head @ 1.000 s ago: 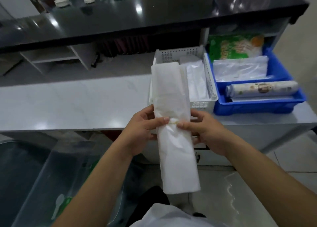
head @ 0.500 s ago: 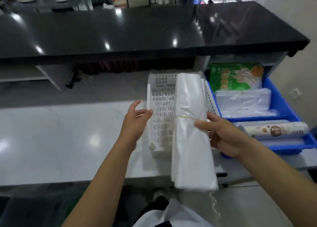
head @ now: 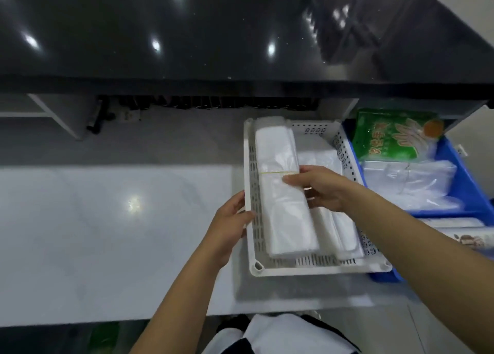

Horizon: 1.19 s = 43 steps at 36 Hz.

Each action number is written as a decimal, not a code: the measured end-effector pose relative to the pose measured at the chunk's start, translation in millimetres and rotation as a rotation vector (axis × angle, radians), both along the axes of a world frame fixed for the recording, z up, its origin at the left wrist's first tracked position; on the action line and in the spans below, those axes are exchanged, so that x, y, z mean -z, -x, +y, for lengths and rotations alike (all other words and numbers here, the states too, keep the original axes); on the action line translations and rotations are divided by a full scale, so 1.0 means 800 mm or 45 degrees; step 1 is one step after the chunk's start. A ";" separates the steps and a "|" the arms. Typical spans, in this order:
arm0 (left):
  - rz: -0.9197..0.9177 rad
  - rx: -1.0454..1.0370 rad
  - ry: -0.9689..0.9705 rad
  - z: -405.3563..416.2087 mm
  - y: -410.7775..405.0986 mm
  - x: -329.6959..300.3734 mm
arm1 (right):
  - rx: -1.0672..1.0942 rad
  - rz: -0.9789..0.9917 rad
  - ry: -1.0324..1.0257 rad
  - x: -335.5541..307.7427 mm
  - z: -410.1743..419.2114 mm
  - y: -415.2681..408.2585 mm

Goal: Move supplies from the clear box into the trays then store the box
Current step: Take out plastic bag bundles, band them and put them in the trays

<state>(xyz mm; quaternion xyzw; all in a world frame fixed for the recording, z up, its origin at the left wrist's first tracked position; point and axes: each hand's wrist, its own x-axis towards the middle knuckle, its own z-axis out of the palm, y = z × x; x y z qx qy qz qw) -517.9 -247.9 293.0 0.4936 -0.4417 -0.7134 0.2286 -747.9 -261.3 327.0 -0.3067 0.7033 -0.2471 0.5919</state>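
Observation:
A long white bundle of plastic bags (head: 283,201), bound by a yellow rubber band, lies lengthwise in the left half of the white perforated tray (head: 315,269). My right hand (head: 320,187) rests on the bundle's middle, fingers over its right edge at the band. My left hand (head: 231,220) grips the tray's left rim. A second white bag bundle (head: 339,228) lies in the tray's right half, partly under my right hand. The clear box is not in view.
A blue tray (head: 465,182) to the right holds a green packet (head: 393,139), clear bags (head: 409,179) and a printed roll (head: 470,238). A black counter top (head: 213,32) overhangs the back. White marble counter (head: 107,233) stretches left.
The bundle went from held in both hands in front of me to lying inside the white tray. My left hand let go of it and took the tray's left rim.

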 end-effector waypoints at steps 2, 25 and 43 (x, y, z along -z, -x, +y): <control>0.009 -0.002 0.009 0.000 0.000 -0.003 | -0.167 0.328 -0.005 0.009 -0.006 -0.017; -0.074 -0.038 -0.024 -0.006 -0.004 0.001 | 0.119 0.088 0.251 0.025 -0.026 -0.005; -0.095 -0.054 -0.039 -0.005 -0.004 0.000 | -0.201 0.421 0.348 0.036 -0.030 -0.030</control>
